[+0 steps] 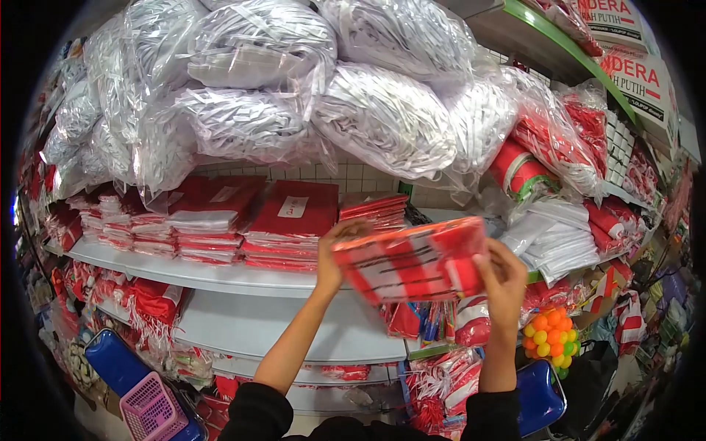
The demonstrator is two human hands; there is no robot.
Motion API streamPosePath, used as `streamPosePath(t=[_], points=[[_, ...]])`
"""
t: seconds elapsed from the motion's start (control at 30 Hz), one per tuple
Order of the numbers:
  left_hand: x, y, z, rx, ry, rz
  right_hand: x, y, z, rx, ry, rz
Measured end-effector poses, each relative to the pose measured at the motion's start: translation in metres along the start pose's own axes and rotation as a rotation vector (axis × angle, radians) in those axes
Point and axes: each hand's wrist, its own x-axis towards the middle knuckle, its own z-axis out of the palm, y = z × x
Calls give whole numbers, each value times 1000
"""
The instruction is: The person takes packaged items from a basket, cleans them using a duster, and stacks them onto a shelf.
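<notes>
A flat packet of red-and-white striped cloth (pixel 404 261) in clear plastic is held up in front of the shelf, slightly tilted. My left hand (pixel 334 253) is closed at its left end, with some fingers hidden behind it. On the right end, my right hand (pixel 506 278) grips the packet with the thumb on the front face. Behind the packet lies a low stack of red packets (pixel 373 209). Just left of my left hand, a taller stack of red packets (pixel 294 220) bears a white label.
Large clear bags of white strips (pixel 386 117) fill the upper shelf. More folded red-and-white packets (pixel 198 228) line the middle shelf (pixel 184 270). White plastic packets (pixel 555 235) lie to the right. Below stand a pink basket (pixel 153 406), blue stools (pixel 540 397) and orange-yellow balls (pixel 550 338).
</notes>
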Motion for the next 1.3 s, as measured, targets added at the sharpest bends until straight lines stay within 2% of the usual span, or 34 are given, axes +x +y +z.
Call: streamPosePath(t=[0.03, 0.1, 0.13, 0.17, 0.27, 0.47, 0.53, 0.63, 0.73, 0.97, 1.3], points=[[6, -2, -2, 379, 18, 64, -2, -7, 2, -96, 121, -96], [12, 11, 17, 722, 43, 241, -7, -16, 6, -286, 362, -285], [15, 17, 25, 892, 57, 332, -7, -20, 10, -395, 370, -362], [17, 15, 24, 982, -36, 328, -7, -23, 14, -503, 377, -441], [21, -2, 35, 1174, -81, 294, 3, -18, 30, -663, 326, -584], [6, -27, 26, 1122, -136, 281, 72, 71, 68, -801, 270, -880], [2, -28, 25, 1123, -150, 279, 94, 93, 84, -789, 99, -936], [1, -29, 22, 1148, -176, 284, 107, 101, 115, -880, -248, -722], [-2, -32, 19, 1152, -202, 272, 109, 118, 125, -785, -478, -543], [-1, -30, 16, 1076, -240, 273, 106, 122, 128, -784, -473, -519], [-2, -26, 17, 1031, -140, 295, 96, 120, 132, -841, -436, -457]])
